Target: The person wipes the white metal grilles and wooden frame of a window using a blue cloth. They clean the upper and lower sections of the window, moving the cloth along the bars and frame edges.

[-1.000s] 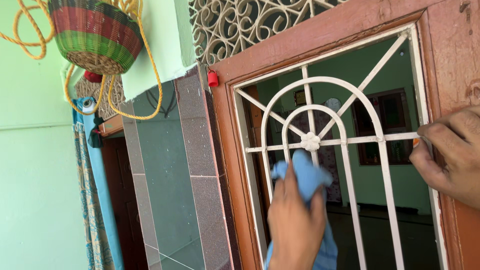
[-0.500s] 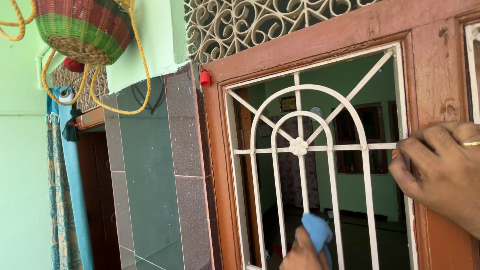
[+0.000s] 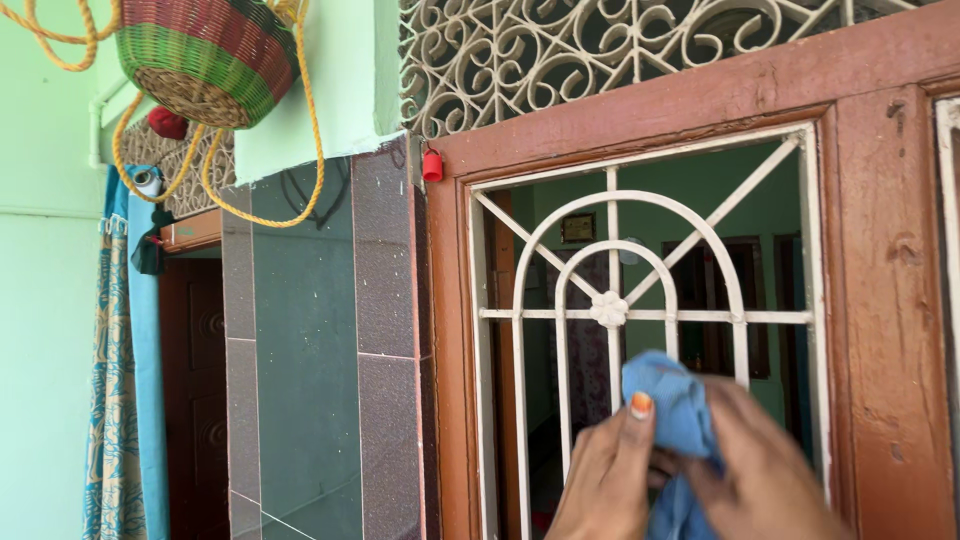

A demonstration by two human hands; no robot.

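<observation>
**Both hands on a blue cloth at the window grille**

Fingers of the left hand [image 3: 605, 480] curled around the blue cloth [image 3: 668, 410], thumb pressed on top. Blurred, the right hand [image 3: 765, 470] seemed to clasp the same cloth from the other side. It was bunched before the white grille [image 3: 610, 310], low in the brown frame [image 3: 890, 300].

A striped woven basket [image 3: 205, 60] hangs on yellow rope [image 3: 300, 130] at the upper left, above a patterned blue curtain [image 3: 120, 400], beside grey wall tiles [image 3: 320, 340].
</observation>
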